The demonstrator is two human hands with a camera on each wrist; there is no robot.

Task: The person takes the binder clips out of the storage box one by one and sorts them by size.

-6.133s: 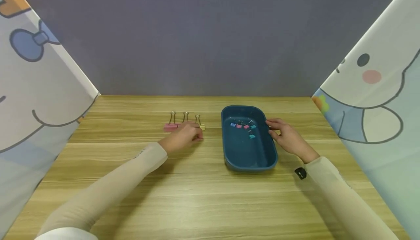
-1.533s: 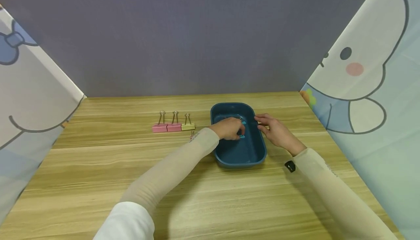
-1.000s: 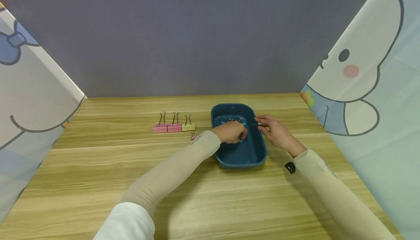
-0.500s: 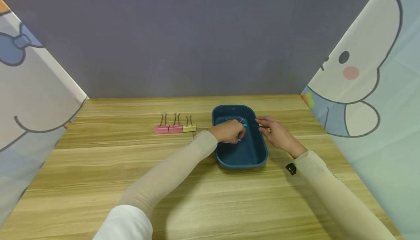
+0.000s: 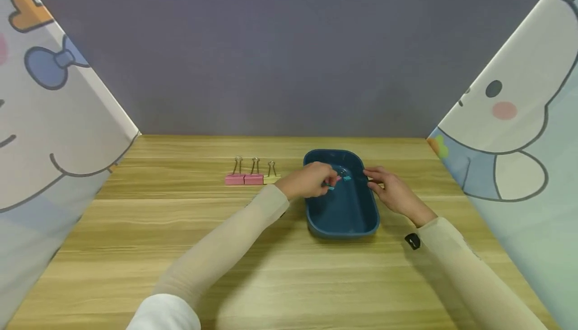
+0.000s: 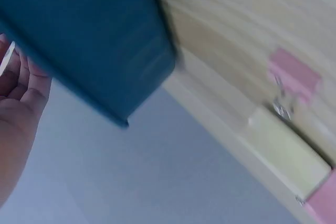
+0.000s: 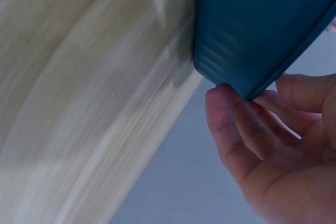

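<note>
As one looks past the bin (image 5: pixel 343 219), a grey wall (image 5: pixel 280 54) stands behind it. To the left of the bin is one printed panel (image 5: pixel 90 134), and to its right is another panel (image 5: pixel 519 129); both carry cartoon figures. Under the bin lies the wooden table (image 5: pixel 316 285), which reaches out on all its sides. The bin itself is dark blue, stands upright and has rounded corners.

From the near left of the bin comes the left sleeve (image 5: pixel 226 239), and from its near right the right sleeve (image 5: pixel 465 265), both of pale cloth. The left hand (image 5: pixel 307 182) reaches over the left rim of the bin; its fingers are curled, and the finger ends pinch a small teal clip (image 5: pixel 331 187) above the bin floor. The right hand (image 5: pixel 395 197) is at the right side of the bin, with fingers loosely bent and a little apart, their tips touching the outer wall near the rim.

To the left of the bin, two large pink clips (image 5: pixel 235 180) and one yellow clip (image 5: pixel 269 180) make a row, the yellow one nearest to the bin. Between this row and the bin, a small pink clip (image 6: pixel 294 74) lies on the table, blurred in the left wrist view. Inside the bin, beyond the fingers, a second pink clip (image 5: pixel 338 178) and a second teal clip (image 5: pixel 347 178) show; the left hand covers part of the floor.
</note>
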